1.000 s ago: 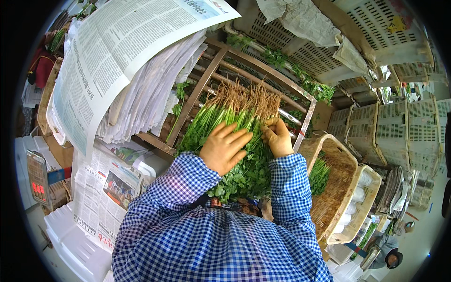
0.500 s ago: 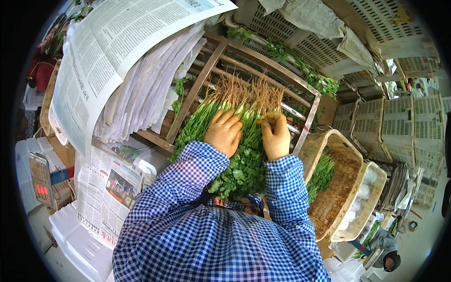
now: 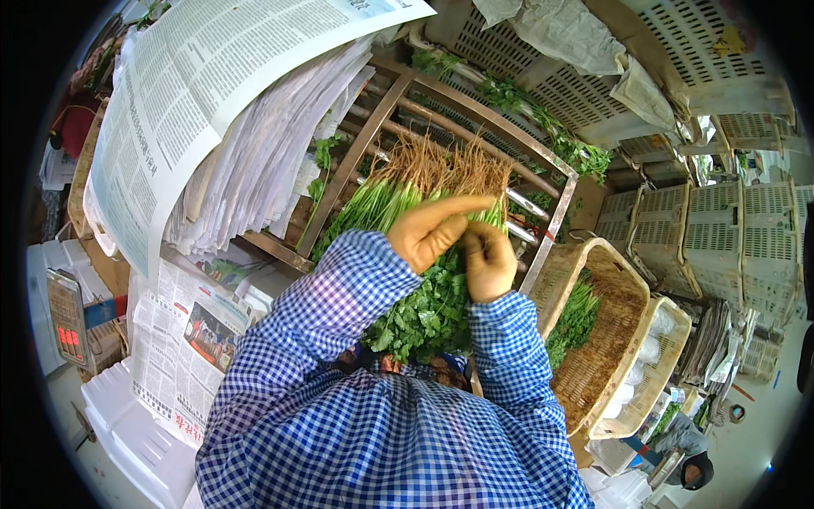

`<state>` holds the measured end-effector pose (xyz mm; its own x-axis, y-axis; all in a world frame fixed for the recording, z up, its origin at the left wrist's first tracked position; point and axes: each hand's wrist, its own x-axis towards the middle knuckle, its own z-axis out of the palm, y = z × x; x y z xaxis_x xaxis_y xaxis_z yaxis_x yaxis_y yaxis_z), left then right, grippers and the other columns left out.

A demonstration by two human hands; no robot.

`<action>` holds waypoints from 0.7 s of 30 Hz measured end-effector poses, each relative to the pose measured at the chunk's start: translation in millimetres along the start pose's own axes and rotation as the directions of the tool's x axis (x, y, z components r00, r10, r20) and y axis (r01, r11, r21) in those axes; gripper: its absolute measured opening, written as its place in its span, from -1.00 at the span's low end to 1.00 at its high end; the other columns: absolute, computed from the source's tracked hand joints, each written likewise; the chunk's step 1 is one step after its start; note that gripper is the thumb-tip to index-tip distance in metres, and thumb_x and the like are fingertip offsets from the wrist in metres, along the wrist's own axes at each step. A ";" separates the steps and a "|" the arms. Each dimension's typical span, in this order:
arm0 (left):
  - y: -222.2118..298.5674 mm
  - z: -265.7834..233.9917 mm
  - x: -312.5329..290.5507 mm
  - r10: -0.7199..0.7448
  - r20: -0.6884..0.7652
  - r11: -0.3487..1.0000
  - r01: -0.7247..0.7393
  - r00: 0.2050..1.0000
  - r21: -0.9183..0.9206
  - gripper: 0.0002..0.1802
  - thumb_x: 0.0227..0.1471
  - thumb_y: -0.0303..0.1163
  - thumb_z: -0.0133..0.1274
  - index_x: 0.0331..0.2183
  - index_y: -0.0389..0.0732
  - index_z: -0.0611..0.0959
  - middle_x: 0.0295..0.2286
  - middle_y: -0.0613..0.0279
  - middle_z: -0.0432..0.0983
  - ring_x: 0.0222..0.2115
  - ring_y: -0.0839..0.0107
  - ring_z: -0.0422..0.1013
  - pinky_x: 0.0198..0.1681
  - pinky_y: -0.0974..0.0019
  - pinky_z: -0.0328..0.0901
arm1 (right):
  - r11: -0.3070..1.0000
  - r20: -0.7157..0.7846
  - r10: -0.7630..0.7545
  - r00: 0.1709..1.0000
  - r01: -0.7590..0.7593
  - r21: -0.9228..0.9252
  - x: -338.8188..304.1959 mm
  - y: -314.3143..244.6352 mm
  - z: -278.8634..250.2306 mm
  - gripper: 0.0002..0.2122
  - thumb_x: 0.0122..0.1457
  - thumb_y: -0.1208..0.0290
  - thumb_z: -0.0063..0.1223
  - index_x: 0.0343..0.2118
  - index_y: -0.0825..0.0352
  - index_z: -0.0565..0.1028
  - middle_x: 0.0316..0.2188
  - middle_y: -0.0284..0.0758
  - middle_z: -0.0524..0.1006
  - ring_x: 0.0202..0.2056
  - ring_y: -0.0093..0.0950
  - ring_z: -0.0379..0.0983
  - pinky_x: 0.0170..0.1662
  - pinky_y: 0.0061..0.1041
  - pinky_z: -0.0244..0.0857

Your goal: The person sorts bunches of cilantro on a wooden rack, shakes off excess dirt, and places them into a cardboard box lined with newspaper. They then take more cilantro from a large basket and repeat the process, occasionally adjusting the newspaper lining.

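Leafy coriander [image 3: 424,318] lies across a brown metal rack, roots [image 3: 441,165] pointing away from me and leaves toward my body. My left hand [image 3: 434,231] is over the stems, its fingers stretched out to the right above my right hand and its thumb bent beneath them. I see nothing held in it. Close beside it, my right hand [image 3: 490,265] is closed, fingertips curled together at the right edge of the coriander. Whatever is between those fingertips is hidden.
A tall stack of newspapers [image 3: 271,144] stands at the left, near a scale with a red display [image 3: 68,322]. To the right are a yellowish basket [image 3: 623,318] holding greens and another basket [image 3: 670,339] with white bundles. The metal rack [image 3: 555,212] surrounds the work area. A person [image 3: 687,450] is at the lower right.
My left hand has lifted from lying on the stems and swung right, fingers now reaching over my right hand. The right hand has moved slightly toward me and turned inward.
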<state>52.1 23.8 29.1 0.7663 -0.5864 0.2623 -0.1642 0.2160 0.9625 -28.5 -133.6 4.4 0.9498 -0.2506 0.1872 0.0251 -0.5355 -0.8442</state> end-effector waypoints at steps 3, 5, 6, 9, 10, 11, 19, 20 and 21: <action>-25.0 7.2 6.2 -0.283 0.278 0.927 0.336 0.918 -0.165 -0.39 0.27 0.01 -0.16 0.16 -0.22 0.47 0.12 -0.07 0.40 0.21 0.11 0.26 0.36 0.17 0.07 | 0.945 0.136 -0.193 0.972 0.221 -0.241 -5.1 -9.9 -9.9 -0.82 0.05 0.67 0.24 -0.26 0.35 0.57 -0.35 -0.12 0.61 -0.39 -0.28 0.59 -0.31 -0.41 0.50; -52.9 3.3 -5.9 -0.287 0.329 0.949 0.222 0.899 0.223 -0.37 0.24 0.08 -0.24 0.11 -0.13 0.52 0.16 0.05 0.38 0.28 0.15 0.15 0.43 0.07 -0.15 | 0.989 0.297 -0.093 0.950 0.122 -0.081 -19.2 -33.1 -33.7 -0.84 0.05 0.69 0.22 -0.28 0.38 0.60 -0.37 -0.16 0.63 -0.40 -0.33 0.61 -0.34 -0.42 0.51; -60.7 0.9 -7.4 -0.179 0.362 0.980 0.134 0.915 0.144 -0.56 0.27 -0.12 -0.10 0.05 -0.14 0.58 0.13 0.05 0.42 0.24 0.18 0.24 0.44 0.10 -0.19 | 0.991 0.343 -0.126 0.931 0.101 0.088 -26.1 -38.8 -43.6 -0.84 0.05 0.70 0.21 -0.28 0.39 0.61 -0.38 -0.17 0.64 -0.42 -0.35 0.61 -0.37 -0.44 0.51; -72.5 1.6 -14.2 -0.115 0.376 0.926 -0.038 0.919 0.376 -0.66 0.27 -0.19 -0.03 -0.01 -0.10 0.63 0.12 0.09 0.44 0.26 0.18 0.21 0.43 0.03 -0.15 | 0.929 0.503 -0.240 0.830 0.046 0.367 -20.2 -77.5 -91.7 -0.90 0.11 0.63 0.18 -0.31 0.42 0.63 -0.38 -0.19 0.66 -0.49 -0.42 0.60 -0.44 -0.54 0.47; -74.4 1.7 -14.9 -0.096 0.380 0.909 -0.075 0.920 0.410 -0.67 0.28 -0.20 -0.02 -0.02 -0.11 0.64 0.12 0.09 0.45 0.27 0.17 0.20 0.43 0.01 -0.14 | 0.886 0.486 -0.330 0.809 0.088 0.455 -14.5 -83.0 -110.6 -0.91 0.14 0.60 0.15 -0.31 0.43 0.64 -0.37 -0.19 0.66 -0.50 -0.44 0.60 -0.46 -0.57 0.45; -74.0 3.0 -15.4 -0.068 0.385 0.899 -0.111 0.920 0.424 -0.64 0.29 -0.15 -0.04 -0.01 -0.10 0.63 0.13 0.11 0.44 0.27 0.15 0.19 0.41 -0.01 -0.11 | 0.841 0.357 -0.358 0.863 0.132 0.524 -13.4 -83.7 -130.5 -0.89 0.15 0.56 0.18 -0.29 0.43 0.64 -0.39 -0.19 0.66 -0.46 -0.40 0.61 -0.40 -0.49 0.50; -75.6 12.0 -11.1 -0.110 0.495 0.744 -0.259 0.862 0.616 -0.54 0.29 -0.08 -0.09 0.07 -0.15 0.55 0.24 0.10 0.29 0.31 0.17 0.11 0.41 -0.03 -0.13 | 0.983 -0.449 0.083 0.890 -0.147 -0.110 57.6 49.3 -172.9 -0.55 0.28 0.53 0.06 0.24 0.21 0.33 0.00 -0.14 0.55 -0.32 -0.46 0.57 -0.32 -0.51 0.54; -74.6 12.1 -13.6 -0.126 0.487 0.736 -0.248 0.864 0.630 -0.58 0.29 -0.14 -0.08 0.06 -0.14 0.55 0.24 0.13 0.29 0.32 0.18 0.09 0.42 -0.03 -0.15 | 0.976 -0.338 0.212 0.917 -0.180 0.124 51.9 33.3 -138.8 -0.58 0.28 0.55 0.05 0.21 0.17 0.39 -0.02 -0.17 0.57 -0.28 -0.42 0.60 -0.27 -0.47 0.54; -73.4 14.3 -12.0 -0.139 0.496 0.688 -0.277 0.857 0.671 -0.59 0.27 -0.15 -0.05 0.06 -0.13 0.55 0.23 0.13 0.30 0.32 0.17 0.09 0.43 -0.02 -0.15 | 0.958 -0.217 0.287 0.933 -0.274 0.088 49.3 10.3 -108.9 -0.62 0.27 0.48 0.10 0.15 0.19 0.44 -0.07 -0.18 0.61 -0.25 -0.39 0.61 -0.23 -0.41 0.53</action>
<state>46.1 3.8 -43.7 0.3717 -0.9198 0.1257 -0.7416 -0.2127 0.6362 -15.3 -239.3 59.6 0.8259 -0.5624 0.0416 -0.2089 -0.3736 -0.9038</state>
